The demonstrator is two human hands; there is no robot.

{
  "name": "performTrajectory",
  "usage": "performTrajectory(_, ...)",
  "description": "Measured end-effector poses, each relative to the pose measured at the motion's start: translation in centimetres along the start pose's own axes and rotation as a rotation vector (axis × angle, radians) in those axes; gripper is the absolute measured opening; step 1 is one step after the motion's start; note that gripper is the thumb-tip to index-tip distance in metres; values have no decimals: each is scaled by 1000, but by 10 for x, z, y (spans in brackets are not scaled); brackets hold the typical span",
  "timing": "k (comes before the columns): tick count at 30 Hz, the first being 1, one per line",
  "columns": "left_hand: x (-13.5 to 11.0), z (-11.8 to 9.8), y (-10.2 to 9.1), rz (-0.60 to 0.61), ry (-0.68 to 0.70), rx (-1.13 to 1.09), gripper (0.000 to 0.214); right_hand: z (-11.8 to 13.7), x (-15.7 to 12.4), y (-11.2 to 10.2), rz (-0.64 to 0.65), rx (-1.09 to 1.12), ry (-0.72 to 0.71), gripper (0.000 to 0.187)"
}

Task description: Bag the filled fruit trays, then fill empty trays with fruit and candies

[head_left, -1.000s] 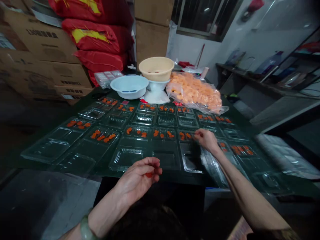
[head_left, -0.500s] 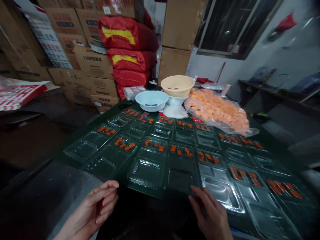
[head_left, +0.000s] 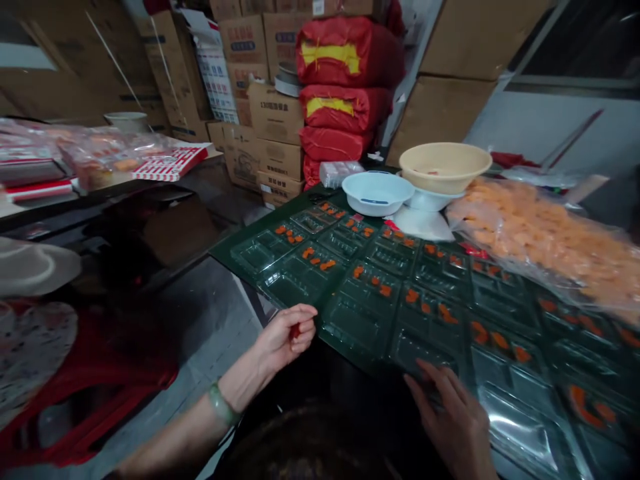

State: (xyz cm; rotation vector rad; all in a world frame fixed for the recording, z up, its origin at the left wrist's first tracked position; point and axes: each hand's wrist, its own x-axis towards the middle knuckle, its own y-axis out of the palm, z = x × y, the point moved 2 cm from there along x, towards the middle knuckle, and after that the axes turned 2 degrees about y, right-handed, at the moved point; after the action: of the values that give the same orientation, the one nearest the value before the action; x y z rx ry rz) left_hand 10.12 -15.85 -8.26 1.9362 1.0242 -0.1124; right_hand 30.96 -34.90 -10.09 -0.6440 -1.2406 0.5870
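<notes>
My left hand [head_left: 293, 337], a green bangle [head_left: 221, 405] on its wrist, hovers by the near table edge with its fingers curled together. A small reddish spot shows inside the curl, too hidden to name. My right hand [head_left: 454, 410] hangs over the near edge with fingers stretched and thumb apart, close to a clear plastic tray [head_left: 423, 350]; whether it touches the tray I cannot tell. Rows of such clear trays cover the dark green table [head_left: 231, 253]. Small orange pieces [head_left: 447, 313] lie in their far compartments.
Behind the trays are a light blue basin [head_left: 377, 193], a cream bowl [head_left: 445, 167] and a plastic bag of orange pieces [head_left: 545, 233]. Red wrapped bundles [head_left: 345, 110] and cardboard boxes [head_left: 275, 120] stack up behind. A red stool [head_left: 120, 387] stands at left.
The view has swung left, so the table sits further right and a second table and the stool show at left. My left hand stays curled, my right hand stretched.
</notes>
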Motion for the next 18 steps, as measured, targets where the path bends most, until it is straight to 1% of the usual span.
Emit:
performTrajectory(3, -12, -1, -2, 54, 12, -24, 9, 4, 1, 2, 27, -79, -51, 31)
performTrajectory(5, -23, -6, -5, 49, 54, -42, 7, 6, 1, 5, 26, -144, -60, 35)
performTrajectory(7, -32, -14, -8, -2, 87, -82, 5, 9, 3, 8, 14, -188, -48, 38)
performTrajectory(10, -37, -28, -7, -104, 75, -152, 6, 16, 10, 15, -9, -218, -56, 42)
performTrajectory(12, -31, -39, 0, -139, 45, -177, 12, 20, 14, 21, -19, -234, -71, 40)
performTrajectory(14, -21, -50, 12, -125, 29, -148, 20, 18, 16, 28, -27, -254, -85, 36)
performTrajectory(16, -6, -62, 28, -65, 64, -57, 27, 11, 16, 34, -43, -264, -115, 33)
performTrajectory(18, 12, -74, 46, 27, 150, 66, 24, -2, 15, 37, -59, -233, -165, 31)
